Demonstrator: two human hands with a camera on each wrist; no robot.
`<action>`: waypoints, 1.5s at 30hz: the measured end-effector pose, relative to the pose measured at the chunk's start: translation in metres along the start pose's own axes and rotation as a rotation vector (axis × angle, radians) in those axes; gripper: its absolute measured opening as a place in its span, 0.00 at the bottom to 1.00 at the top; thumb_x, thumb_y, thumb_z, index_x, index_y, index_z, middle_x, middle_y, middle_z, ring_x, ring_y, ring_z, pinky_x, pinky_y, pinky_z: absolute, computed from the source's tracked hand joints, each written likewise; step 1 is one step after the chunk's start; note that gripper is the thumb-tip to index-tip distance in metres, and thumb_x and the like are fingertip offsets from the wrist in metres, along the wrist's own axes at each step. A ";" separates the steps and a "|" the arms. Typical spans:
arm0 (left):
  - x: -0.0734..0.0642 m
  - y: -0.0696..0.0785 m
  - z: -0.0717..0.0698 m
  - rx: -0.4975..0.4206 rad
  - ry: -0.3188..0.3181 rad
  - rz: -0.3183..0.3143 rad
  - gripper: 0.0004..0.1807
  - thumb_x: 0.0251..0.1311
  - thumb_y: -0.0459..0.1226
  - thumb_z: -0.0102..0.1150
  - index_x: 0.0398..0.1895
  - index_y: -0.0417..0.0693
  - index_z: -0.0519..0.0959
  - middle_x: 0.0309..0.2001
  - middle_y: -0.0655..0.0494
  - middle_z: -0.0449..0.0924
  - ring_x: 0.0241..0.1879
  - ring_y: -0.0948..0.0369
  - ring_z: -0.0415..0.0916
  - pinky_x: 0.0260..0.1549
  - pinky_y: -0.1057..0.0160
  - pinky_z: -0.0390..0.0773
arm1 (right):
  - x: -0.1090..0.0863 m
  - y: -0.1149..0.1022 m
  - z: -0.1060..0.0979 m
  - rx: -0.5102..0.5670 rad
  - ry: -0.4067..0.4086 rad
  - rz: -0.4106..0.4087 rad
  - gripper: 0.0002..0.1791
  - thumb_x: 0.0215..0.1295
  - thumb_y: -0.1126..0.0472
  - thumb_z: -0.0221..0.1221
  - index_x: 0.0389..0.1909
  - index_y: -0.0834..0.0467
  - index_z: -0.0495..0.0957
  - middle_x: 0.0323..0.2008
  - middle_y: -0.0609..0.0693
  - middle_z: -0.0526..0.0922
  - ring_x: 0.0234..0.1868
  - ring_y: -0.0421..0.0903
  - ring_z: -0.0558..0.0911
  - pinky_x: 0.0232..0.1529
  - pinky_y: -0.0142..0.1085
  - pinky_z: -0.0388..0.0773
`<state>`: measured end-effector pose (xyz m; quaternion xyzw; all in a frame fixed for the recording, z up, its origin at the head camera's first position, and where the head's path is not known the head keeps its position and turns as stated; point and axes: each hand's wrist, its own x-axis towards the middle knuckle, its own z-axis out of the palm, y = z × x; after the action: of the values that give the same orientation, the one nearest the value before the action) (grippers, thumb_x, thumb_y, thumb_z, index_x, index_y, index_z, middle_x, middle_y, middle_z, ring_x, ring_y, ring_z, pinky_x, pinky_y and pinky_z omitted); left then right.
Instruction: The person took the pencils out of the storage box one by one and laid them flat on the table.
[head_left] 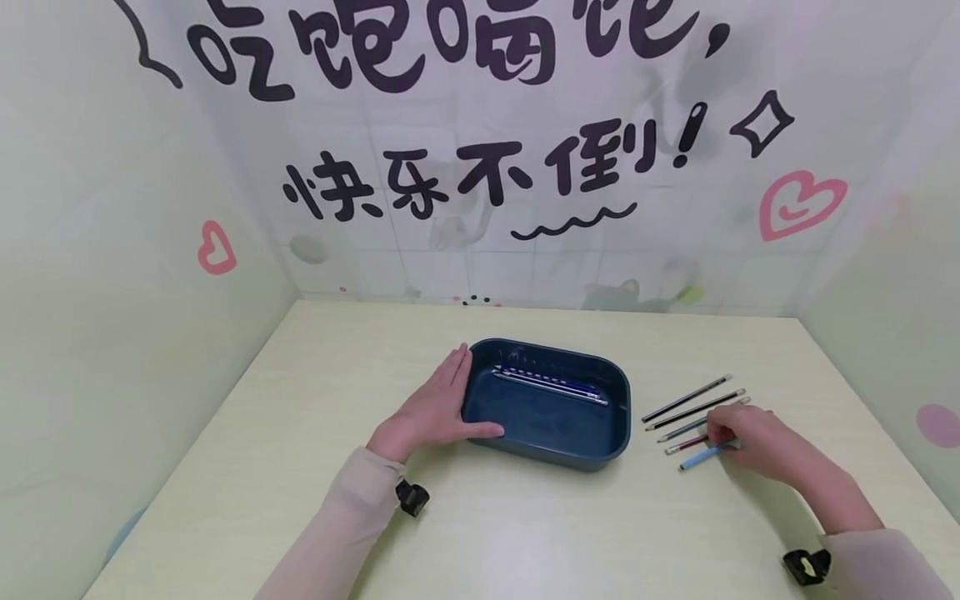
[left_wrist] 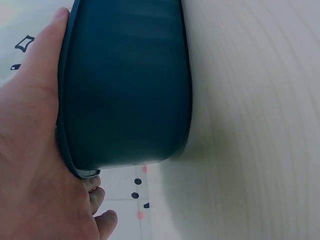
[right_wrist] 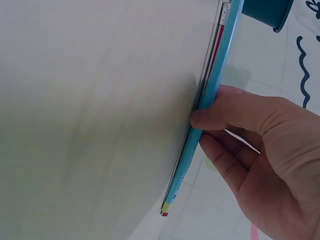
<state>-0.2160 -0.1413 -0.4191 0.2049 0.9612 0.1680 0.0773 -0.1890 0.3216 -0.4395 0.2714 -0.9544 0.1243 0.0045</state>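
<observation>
My left hand (head_left: pixel 431 408) rests on the left end of a dark blue rectangular box (head_left: pixel 547 433), straight fingers along its side and the thumb over the near rim. In the left wrist view the box wall (left_wrist: pixel 125 90) fills the middle. Two pencils (head_left: pixel 551 385) lie inside along the far side. To the right of the box, my right hand (head_left: pixel 757 437) pinches a light blue pencil (right_wrist: pixel 200 120) between thumb and fingers. A dark red pencil (head_left: pixel 686 445) with a white end lies right beside it, partly covered by the hand.
Several more pencils (head_left: pixel 693 410) lie slanted in a row between the box and my right hand. The pale wooden table (head_left: pixel 525 533) is bounded by a printed back wall (head_left: pixel 435 275) and side walls. A black device (head_left: pixel 808 567) is worn on each wrist.
</observation>
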 end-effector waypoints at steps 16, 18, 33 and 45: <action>0.001 0.002 -0.003 -0.001 0.004 0.005 0.70 0.51 0.70 0.63 0.80 0.38 0.36 0.82 0.44 0.31 0.81 0.50 0.33 0.78 0.50 0.50 | 0.002 0.001 -0.003 0.002 -0.008 -0.020 0.19 0.49 0.76 0.68 0.25 0.48 0.76 0.26 0.35 0.75 0.29 0.31 0.69 0.29 0.31 0.71; 0.001 0.003 -0.003 -0.004 0.002 0.006 0.70 0.51 0.70 0.63 0.80 0.38 0.37 0.82 0.44 0.31 0.81 0.50 0.33 0.78 0.50 0.49 | 0.001 0.000 -0.006 0.007 -0.007 -0.012 0.19 0.48 0.76 0.69 0.25 0.48 0.76 0.27 0.35 0.76 0.30 0.31 0.71 0.30 0.31 0.74; 0.001 0.001 -0.002 -0.017 -0.016 -0.013 0.70 0.50 0.70 0.63 0.80 0.39 0.36 0.82 0.45 0.29 0.82 0.51 0.31 0.79 0.51 0.48 | 0.008 -0.007 -0.015 0.054 0.052 -0.014 0.16 0.48 0.75 0.70 0.28 0.52 0.78 0.28 0.42 0.81 0.30 0.36 0.80 0.33 0.33 0.81; 0.002 0.000 0.001 -0.018 -0.010 -0.013 0.70 0.50 0.70 0.62 0.80 0.40 0.35 0.82 0.45 0.30 0.82 0.51 0.32 0.79 0.51 0.48 | 0.010 -0.015 -0.015 0.059 0.090 -0.013 0.12 0.52 0.72 0.70 0.30 0.53 0.79 0.29 0.42 0.81 0.32 0.35 0.80 0.33 0.33 0.81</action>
<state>-0.2174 -0.1405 -0.4200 0.1988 0.9605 0.1751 0.0847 -0.1907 0.3077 -0.4207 0.2717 -0.9474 0.1643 0.0404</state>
